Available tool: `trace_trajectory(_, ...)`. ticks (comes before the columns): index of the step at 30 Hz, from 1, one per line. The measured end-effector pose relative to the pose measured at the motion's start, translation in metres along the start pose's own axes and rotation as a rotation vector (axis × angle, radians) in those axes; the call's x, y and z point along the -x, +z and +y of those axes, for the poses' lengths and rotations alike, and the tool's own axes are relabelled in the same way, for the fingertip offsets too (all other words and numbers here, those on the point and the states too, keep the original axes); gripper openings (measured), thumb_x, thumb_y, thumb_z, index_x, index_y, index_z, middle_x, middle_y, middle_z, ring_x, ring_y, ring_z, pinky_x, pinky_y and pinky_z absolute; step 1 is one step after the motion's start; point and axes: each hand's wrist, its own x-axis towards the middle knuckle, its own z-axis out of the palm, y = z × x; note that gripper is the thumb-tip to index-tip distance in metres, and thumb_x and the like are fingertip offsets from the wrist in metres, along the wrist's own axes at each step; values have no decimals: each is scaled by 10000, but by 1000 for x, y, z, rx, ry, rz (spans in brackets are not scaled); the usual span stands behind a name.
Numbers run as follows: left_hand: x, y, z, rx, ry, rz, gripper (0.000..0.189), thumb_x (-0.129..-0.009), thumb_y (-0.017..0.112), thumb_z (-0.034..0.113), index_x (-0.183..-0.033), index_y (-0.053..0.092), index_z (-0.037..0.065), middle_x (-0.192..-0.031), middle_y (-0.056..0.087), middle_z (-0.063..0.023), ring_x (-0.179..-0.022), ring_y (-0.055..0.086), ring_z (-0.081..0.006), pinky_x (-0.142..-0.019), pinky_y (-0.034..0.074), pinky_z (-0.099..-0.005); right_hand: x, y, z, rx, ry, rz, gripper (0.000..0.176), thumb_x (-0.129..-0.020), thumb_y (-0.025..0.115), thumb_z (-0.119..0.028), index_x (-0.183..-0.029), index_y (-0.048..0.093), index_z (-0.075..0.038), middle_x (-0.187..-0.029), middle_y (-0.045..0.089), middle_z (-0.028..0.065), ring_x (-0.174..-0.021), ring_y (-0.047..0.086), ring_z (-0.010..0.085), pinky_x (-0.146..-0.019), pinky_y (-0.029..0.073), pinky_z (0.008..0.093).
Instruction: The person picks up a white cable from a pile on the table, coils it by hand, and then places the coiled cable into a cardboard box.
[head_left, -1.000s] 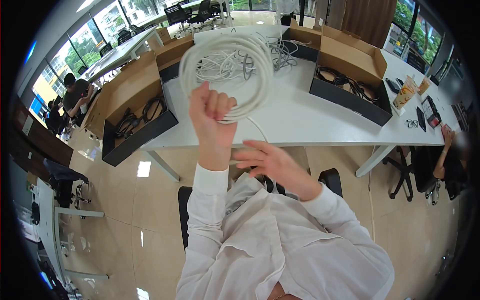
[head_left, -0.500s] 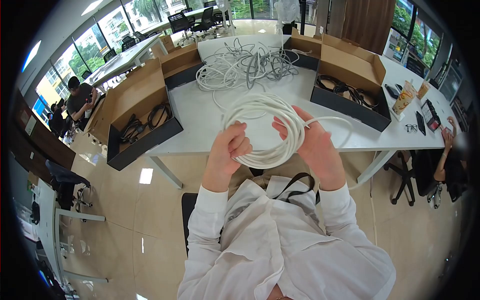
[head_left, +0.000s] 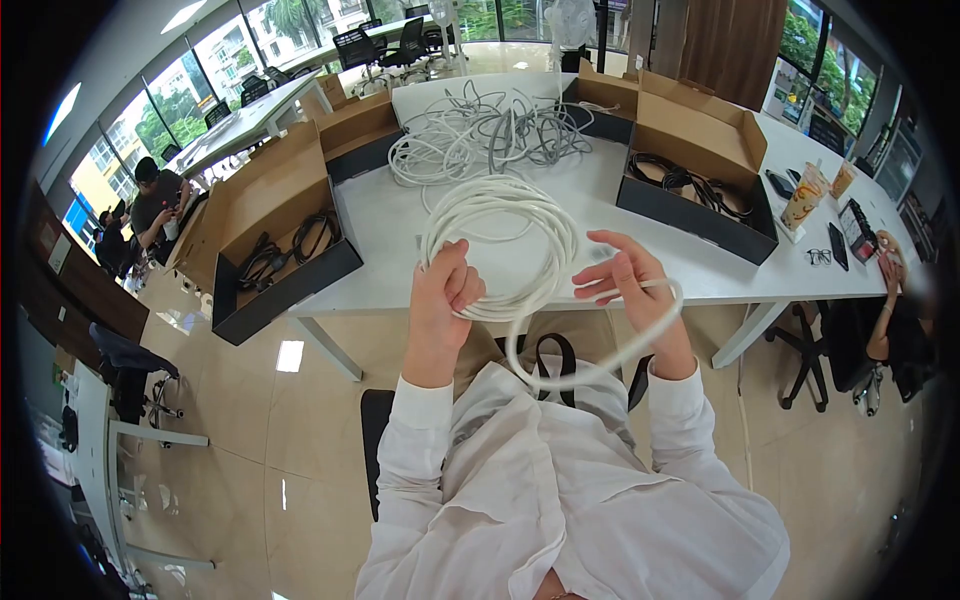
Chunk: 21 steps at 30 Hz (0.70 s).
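Observation:
A coil of white cable [head_left: 551, 260] hangs above the table's front edge. My left hand [head_left: 447, 292] is closed around the coil's lower left side. To the coil's right is my right hand [head_left: 637, 290], its fingers stretched toward the coil. A loose length of the same cable leaves the bottom of the coil, sweeps right and curves up into my right hand, passing between thumb and fingers. Behind the coil, a tangled heap of white and grey cables [head_left: 490, 135] lies on the white table [head_left: 385, 225].
Open boxes with black cables stand left [head_left: 290, 265] and right [head_left: 695, 205]. Drink cups [head_left: 804, 197], glasses [head_left: 819, 257] and a phone [head_left: 838, 246] lie at the right. One person's hands [head_left: 889, 262] rest at the right edge; another person [head_left: 160, 205] is at far left.
The coil has shifted left with my left hand. My right hand has come away from the coil's right side, and the loose cable now loops below and up to it.

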Motion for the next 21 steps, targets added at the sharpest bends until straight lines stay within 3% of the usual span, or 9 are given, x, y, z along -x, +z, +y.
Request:
trace_trajectory(3, 2, 3, -13, -91, 79, 108, 258, -888, 614, 89, -696, 448, 138, -503, 243, 77, -413, 224, -52, -427, 187, -245, 0, 6, 5, 63, -49, -30, 495, -988, 503, -381, -1321, 481, -15, -945, 690, 142, -809, 696, 212, -708, 524, 282)
trace_trajectory(5, 1, 1, -19, -199, 95, 45, 265, -878, 640, 83, -704, 445, 131, -512, 260, 72, -417, 232, -51, -420, 185, -243, -2, 9, 13, 139, -153, 1, 522, -951, 589, -318, -1346, 455, -4, -950, 687, 147, -809, 689, 217, -726, 522, 288)
trace_trajectory(7, 3, 5, -21, -258, 50, 20, 284, -856, 682, 73, -706, 443, 108, -532, 301, 65, -426, 259, -46, -412, 199, -235, -15, 0, 23, 468, -484, 64, 524, -920, 632, -264, -1345, 459, -10, -943, 684, 141, -802, 680, 205, -725, 521, 295)
trace_trajectory(9, 6, 7, -30, -300, -48, 23, 236, -838, 716, 102, -722, 512, 79, -546, 372, 65, -426, 300, -40, -400, 206, -236, -18, -2, 26, 447, -542, 109, 535, -883, 669, -203, -1341, 467, -16, -930, 683, 129, -798, 672, 189, -718, 519, 296)
trace_trajectory(11, 11, 11, -41, -311, -93, -12, 164, -826, 736, 129, -766, 601, 56, -567, 440, 70, -435, 335, -31, -397, 216, -231, -15, 6, 22, 81, -319, 133, 553, -841, 701, -135, -1335, 480, -21, -911, 683, 111, -797, 664, 172, -706, 517, 292)
trace_trajectory(14, 11, 15, -38, -450, -188, -81, 210, -818, 725, 62, -899, 536, 20, -614, 466, 31, -458, 348, -38, -414, 243, -229, -11, 2, 10, 74, -33, 42, 460, -810, 709, -77, -1238, 552, -21, -818, 661, 63, -690, 627, 125, -607, 486, 251)
trace_trajectory(17, 12, 15, -39, -463, -177, -148, 207, -806, 728, 53, -959, 596, 8, -642, 518, 22, -451, 351, -32, -405, 227, -235, -12, -1, 12, -39, 151, 5, 330, -799, 707, -58, -1106, 596, -10, -712, 602, 12, -574, 549, 80, -506, 416, 221)
trace_trajectory(20, 12, 15, -40, -579, -146, -176, 238, -797, 716, 23, -1012, 617, -1, -684, 560, 11, -519, 458, -66, -464, 358, -227, -14, 3, 21, -103, 162, 81, 307, -789, 666, -23, -1082, 579, -2, -687, 545, -2, -521, 468, 65, -474, 376, 228)
trace_trajectory(21, 11, 14, -43, -656, -76, -190, 327, -790, 717, 17, -1089, 584, 2, -746, 581, -7, -597, 502, -86, -531, 403, -232, -15, 2, 26, -137, 166, 89, 242, -798, 664, -26, -1027, 589, -6, -670, 537, -8, -507, 459, 63, -465, 370, 228)
